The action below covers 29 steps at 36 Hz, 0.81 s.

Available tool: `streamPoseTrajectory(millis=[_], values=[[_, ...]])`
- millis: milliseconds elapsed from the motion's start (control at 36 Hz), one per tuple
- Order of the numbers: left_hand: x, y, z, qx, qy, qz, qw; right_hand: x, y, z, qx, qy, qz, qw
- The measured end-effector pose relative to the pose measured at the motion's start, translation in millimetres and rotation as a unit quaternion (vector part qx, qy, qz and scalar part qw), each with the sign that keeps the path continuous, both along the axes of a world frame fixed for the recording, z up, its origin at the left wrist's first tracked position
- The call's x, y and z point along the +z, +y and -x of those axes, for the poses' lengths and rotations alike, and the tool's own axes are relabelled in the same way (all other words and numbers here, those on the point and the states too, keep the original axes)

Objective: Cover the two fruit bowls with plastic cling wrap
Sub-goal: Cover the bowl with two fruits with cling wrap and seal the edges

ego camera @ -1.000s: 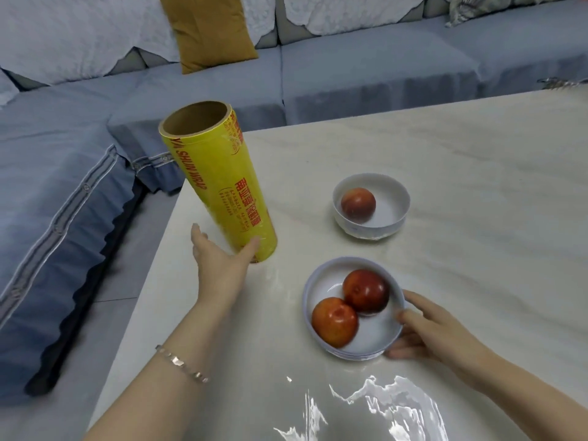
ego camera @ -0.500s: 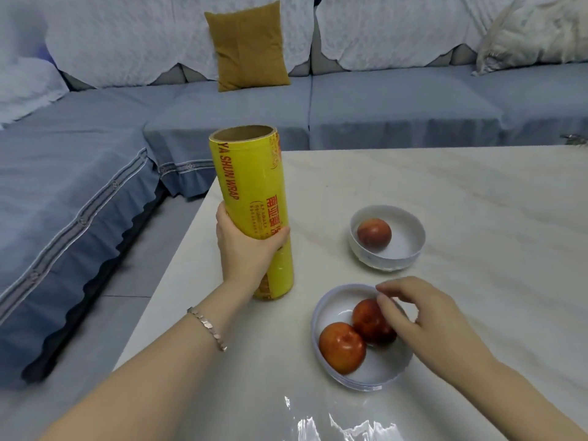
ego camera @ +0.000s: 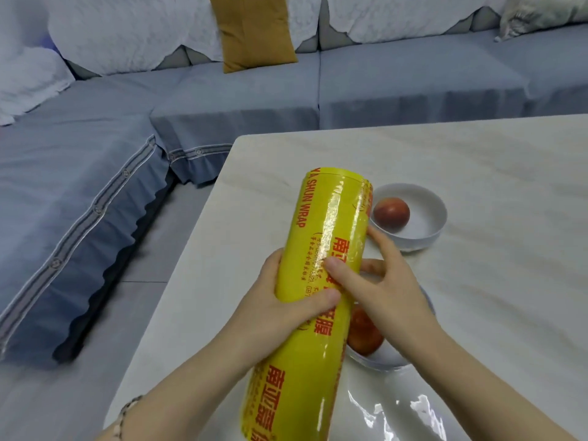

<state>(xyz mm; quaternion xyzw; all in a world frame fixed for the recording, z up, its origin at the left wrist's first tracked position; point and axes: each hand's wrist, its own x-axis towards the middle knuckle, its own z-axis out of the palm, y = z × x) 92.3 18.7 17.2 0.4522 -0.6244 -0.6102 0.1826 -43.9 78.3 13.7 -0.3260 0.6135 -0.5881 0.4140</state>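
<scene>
- Over the near corner of the pale table (ego camera: 496, 192), the yellow cling wrap roll (ego camera: 307, 275) is held off the surface, slanting away from the person. It hides much of the near fruit bowl (ego camera: 378, 364); the far fruit bowl (ego camera: 416, 241) sits just past its top end. Neither bowl is covered yet.
- Likely snag: the loose end of the film looks hard to find on the glossy surface. A scraping thumb could lift only a sliver and tear off a ragged strip.
- Film pulled out unevenly would probably cling to itself before it reaches a bowl.
- With the roll hanging right above the near bowl, a slip could knock the rim or the red fruit (ego camera: 362, 338) inside.
- Left hand (ego camera: 280, 313) wraps the roll's middle from the left, thumb lying across its front, carrying the weight.
- Right hand (ego camera: 388, 291) comes in from the right: thumb tip presses on the roll's face, fingers curl round its right side, pinching it lightly.
</scene>
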Motion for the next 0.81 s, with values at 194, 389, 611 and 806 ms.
streamPoseTrajectory(millis=[194,389,611,806], values=[[-16.5,-2.8,2.3,-0.061,0.086,-0.078,0.991,1.0,19.1,14.8,-0.004,-0.066,0.005,0.998],[-28.4,8.9,8.1,-0.021,0.103,-0.033,0.994,-1.9,29.0,30.9,-0.011,-0.043,-0.009,0.999],[-31.0,17.5,5.1,-0.028,0.055,0.027,0.998,-3.8,21.3,48.2,-0.135,0.002,0.004,0.991],[-29.0,18.0,0.6,-0.038,0.027,0.047,0.998,-9.8,16.9,50.9,-0.125,0.003,0.000,0.992]])
